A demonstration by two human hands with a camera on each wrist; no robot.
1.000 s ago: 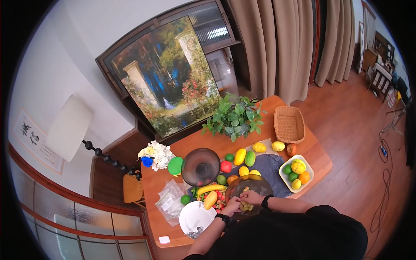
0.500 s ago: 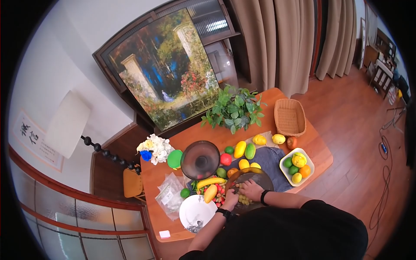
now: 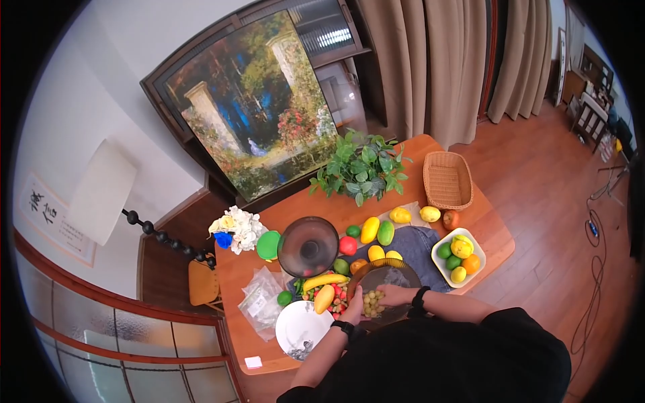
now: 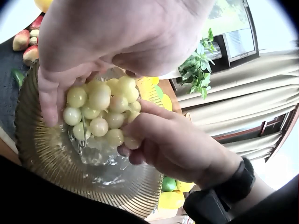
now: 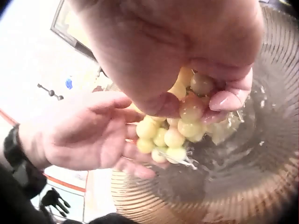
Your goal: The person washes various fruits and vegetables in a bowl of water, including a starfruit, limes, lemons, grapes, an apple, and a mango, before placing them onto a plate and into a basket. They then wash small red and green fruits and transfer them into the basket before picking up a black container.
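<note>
A bunch of pale green grapes [image 4: 105,109] sits between both hands over a ribbed amber glass bowl [image 5: 275,196] with water in it. My right hand [image 3: 398,295] pinches the grapes between thumb and fingers, its fingertips wet in the right wrist view. Supporting the bunch from the other side, my left hand [image 5: 86,133] has its palm turned up and its fingers mostly straight beneath and behind the grapes. Part of the bunch is hidden by the hands. Thin clear stems [image 4: 81,140] stick out at its lower end.
Left of the bowl are a white plate [image 3: 292,332], a mango [image 3: 324,299], bananas [image 3: 326,281] and small red fruits. A dark glass dish [image 3: 295,245] stands behind. To the right is a fruit tray [image 3: 440,272]; a wicker basket [image 3: 448,181] and a plant [image 3: 363,168] stand farther back.
Half a second ago the right hand lay spread over the grapes in the bowl, the left at the bowl's side. Now the right pinches the bunch and the left supports it.
</note>
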